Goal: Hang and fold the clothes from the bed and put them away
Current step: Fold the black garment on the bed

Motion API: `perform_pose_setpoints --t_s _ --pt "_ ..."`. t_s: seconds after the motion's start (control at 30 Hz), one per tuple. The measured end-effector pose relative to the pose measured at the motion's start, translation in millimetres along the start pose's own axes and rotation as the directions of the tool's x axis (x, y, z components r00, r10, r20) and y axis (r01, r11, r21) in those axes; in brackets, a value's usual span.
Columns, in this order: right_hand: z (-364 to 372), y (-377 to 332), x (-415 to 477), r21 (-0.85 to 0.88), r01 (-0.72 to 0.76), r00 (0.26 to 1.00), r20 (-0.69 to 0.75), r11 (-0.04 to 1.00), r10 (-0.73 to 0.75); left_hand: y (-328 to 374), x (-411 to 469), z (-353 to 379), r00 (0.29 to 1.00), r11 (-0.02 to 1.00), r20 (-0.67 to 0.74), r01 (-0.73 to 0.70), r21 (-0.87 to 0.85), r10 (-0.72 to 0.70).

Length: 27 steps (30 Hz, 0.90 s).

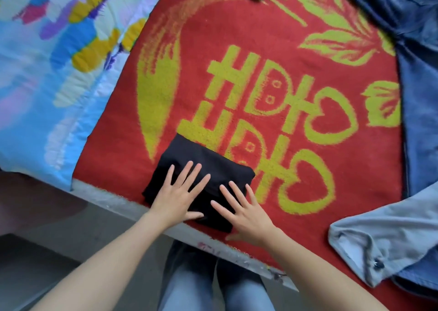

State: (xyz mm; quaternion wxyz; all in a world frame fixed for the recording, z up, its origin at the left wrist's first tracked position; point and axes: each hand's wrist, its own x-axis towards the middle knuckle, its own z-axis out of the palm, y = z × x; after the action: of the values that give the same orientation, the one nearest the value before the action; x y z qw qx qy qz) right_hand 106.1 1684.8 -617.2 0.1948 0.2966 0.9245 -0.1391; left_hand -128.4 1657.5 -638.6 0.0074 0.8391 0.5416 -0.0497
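Both your left hand (pixel 176 198) and right hand (pixel 246 212) lie flat, fingers spread, on the black folded garment (pixel 201 166) at the near edge of the red blanket (pixel 213 30), lower centre, with open blanket above and perhaps denim clothes (pixel 414 121) at right.

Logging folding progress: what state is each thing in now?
black garment: folded, flat on blanket.
left hand: open, flat on black garment.
right hand: open, fingers on black garment.
denim shirt: unfolded, sprawled.
blanket: spread flat.
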Motion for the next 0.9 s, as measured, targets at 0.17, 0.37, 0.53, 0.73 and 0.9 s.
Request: perform_pose_setpoints --t_s 0.17,0.37,0.53,0.73,0.9 --pt "3 13 10 -0.095 0.174 0.98 0.115 0.98 -0.163 -9 -18 5 0.976 0.995 0.199 -0.099 0.034 0.09" --pt "6 31 18 -0.172 0.339 0.936 0.166 0.925 -0.311 -4 -45 25 0.977 1.0 0.212 -0.02 0.016 0.016" --pt "5 45 32 -0.19 0.364 0.93 0.123 0.912 -0.346 -13 -32 35 0.984 0.998 0.171 -0.051 -0.025 0.055" --pt "15 44 41 -0.278 0.389 0.882 -0.163 0.878 -0.442 -11 -30 30 0.986 0.995 0.157 -0.043 -0.089 0.057" --pt "-18 43 48 -0.24 0.424 0.779 -0.396 0.873 -0.487 4 -25 18 0.99 0.985 0.06 0.134 -0.112 -0.128"
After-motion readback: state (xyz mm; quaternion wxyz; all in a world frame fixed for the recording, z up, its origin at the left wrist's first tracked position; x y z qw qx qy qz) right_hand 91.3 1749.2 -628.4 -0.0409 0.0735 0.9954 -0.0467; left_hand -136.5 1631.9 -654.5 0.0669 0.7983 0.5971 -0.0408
